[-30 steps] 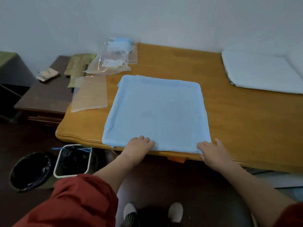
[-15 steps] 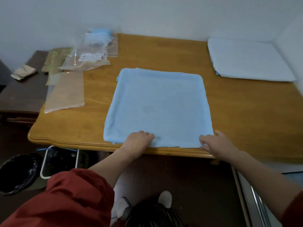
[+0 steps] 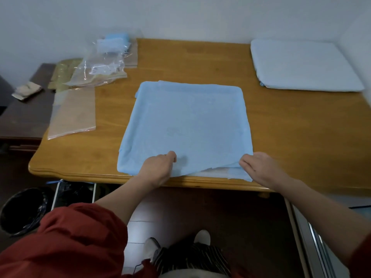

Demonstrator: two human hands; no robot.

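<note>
A wooden table (image 3: pixel 291 137) fills the middle of the frame. A blue sheet (image 3: pixel 186 121) lies spread at its centre. A folded white pad (image 3: pixel 301 65) sits at upper right and crumpled clear plastic bags (image 3: pixel 100 65) at upper left. A flat plastic sleeve (image 3: pixel 72 115) lies just below the bags, along the left edge.

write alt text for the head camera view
The left hand and right hand pinch the near edge of a light blue square cloth on a wooden table, the right holding its top layer up. Clear plastic bags far left, white folded pad far right.
</note>
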